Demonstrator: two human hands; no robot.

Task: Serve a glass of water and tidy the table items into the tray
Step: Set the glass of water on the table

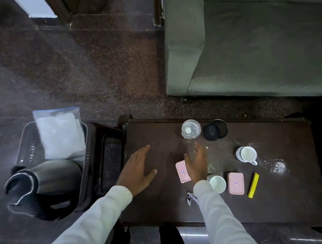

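Observation:
A clear water bottle (190,129) stands at the far edge of the dark table (281,203), beside a dark glass (215,130). My right hand (197,164) hovers open just short of the bottle, partly over a pink box (181,171). My left hand (139,169) is spread flat over the table's left part, holding nothing. A second pink box (235,183), a yellow packet (253,185), two white cups (246,154) (217,183) and a small metal item (190,198) lie on the table. A metal tray (24,144) sits to the left.
The tray holds a plastic bag of white sachets (59,132); a steel kettle (43,186) stands at its near end. A grey sofa (269,54) stands beyond the table. Something glassy glints (279,166) on the table's right side. My legs are below the table's near edge.

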